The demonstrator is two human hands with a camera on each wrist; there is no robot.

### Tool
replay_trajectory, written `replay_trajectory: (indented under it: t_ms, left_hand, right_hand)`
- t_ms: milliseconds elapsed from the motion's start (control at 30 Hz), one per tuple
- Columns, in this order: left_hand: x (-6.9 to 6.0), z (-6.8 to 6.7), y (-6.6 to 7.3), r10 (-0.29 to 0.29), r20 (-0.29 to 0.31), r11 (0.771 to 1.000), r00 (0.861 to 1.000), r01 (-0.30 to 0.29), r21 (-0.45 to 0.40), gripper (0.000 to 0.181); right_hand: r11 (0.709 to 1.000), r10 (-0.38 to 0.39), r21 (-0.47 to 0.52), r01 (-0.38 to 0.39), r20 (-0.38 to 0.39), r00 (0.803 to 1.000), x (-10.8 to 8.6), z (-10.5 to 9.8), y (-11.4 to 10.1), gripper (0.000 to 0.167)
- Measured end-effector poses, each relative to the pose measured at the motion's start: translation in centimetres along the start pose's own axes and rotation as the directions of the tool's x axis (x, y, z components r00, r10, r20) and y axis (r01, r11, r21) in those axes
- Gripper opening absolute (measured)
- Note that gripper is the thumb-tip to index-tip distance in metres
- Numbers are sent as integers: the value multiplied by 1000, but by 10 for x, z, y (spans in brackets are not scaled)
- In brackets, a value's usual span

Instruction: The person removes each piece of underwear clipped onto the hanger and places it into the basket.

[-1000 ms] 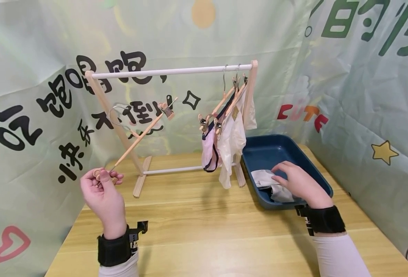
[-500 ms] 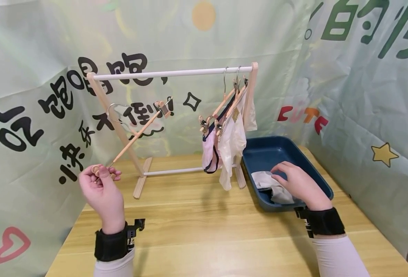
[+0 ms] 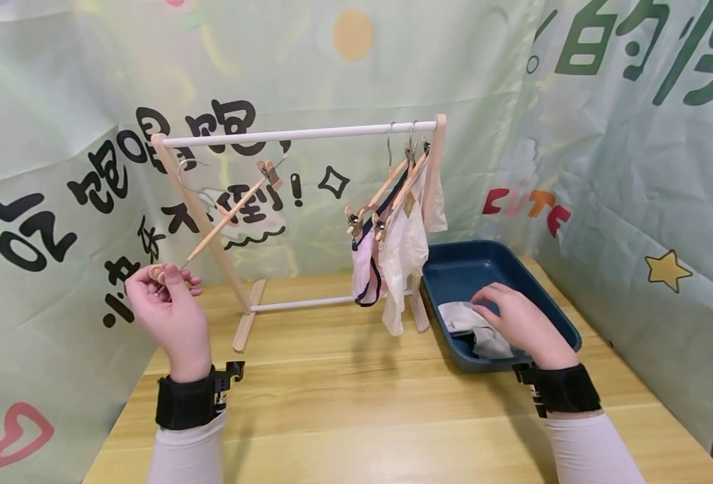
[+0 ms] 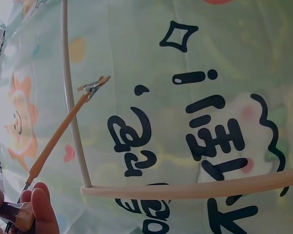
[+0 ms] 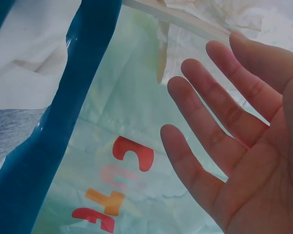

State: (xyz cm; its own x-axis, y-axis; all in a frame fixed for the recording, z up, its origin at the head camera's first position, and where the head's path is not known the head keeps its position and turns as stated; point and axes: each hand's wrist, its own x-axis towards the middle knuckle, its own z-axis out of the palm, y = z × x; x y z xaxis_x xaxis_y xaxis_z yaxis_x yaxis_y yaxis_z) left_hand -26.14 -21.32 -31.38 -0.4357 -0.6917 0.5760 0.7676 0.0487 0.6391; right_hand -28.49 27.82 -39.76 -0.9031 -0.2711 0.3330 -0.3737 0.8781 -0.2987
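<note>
My left hand (image 3: pixel 171 316) pinches the near-end clip of a wooden clip hanger (image 3: pixel 226 220). The hanger slants up and away toward the left post, its far clip (image 3: pixel 270 175) holding no cloth. Its metal hook (image 3: pixel 182 173) appears near the left post, below the rail; whether it touches the post I cannot tell. In the left wrist view the hanger (image 4: pixel 56 139) crosses in front of the rail. Above a blue tub (image 3: pixel 471 255), my right hand (image 3: pixel 525 326) hovers with relaxed fingers, palm bare in the right wrist view. Pale folded cloth (image 3: pixel 474 326) lies beneath it.
A wooden rack with a white rail (image 3: pixel 308 132) stands on the table (image 3: pixel 344 417). At its right end hang pink dark-edged underwear (image 3: pixel 366 269) and a cream garment (image 3: pixel 401 255) on clip hangers. A printed curtain (image 3: pixel 308 60) encloses the table's back and sides.
My left hand has risen and shifted slightly left, carrying the hanger upward so its hook is higher along the left post. My right hand stays almost still over the tub.
</note>
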Motion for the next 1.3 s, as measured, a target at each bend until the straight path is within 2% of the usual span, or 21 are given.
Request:
replay_trajectory:
  t_ms: [400, 633, 900, 1300]
  left_hand:
    - [22, 13, -4, 1, -31, 995, 1000, 2, 99, 18]
    - [35, 20, -3, 17, -35, 984, 999, -10, 179, 16]
    - [54, 24, 4, 8, -39, 983, 999, -1, 186, 18]
    - [68, 30, 11, -10, -29, 980, 1000, 16, 200, 13]
  right_hand:
    - [1000, -13, -3, 12, -13, 1000, 2, 4, 1, 14]
    - [1000, -16, -13, 16, -9, 1000, 3, 5, -1, 13]
    - [1000, -2, -18, 2, 0, 1000, 3, 6, -3, 15]
    - [1000, 1, -14, -1, -2, 1000, 4, 6, -5, 13]
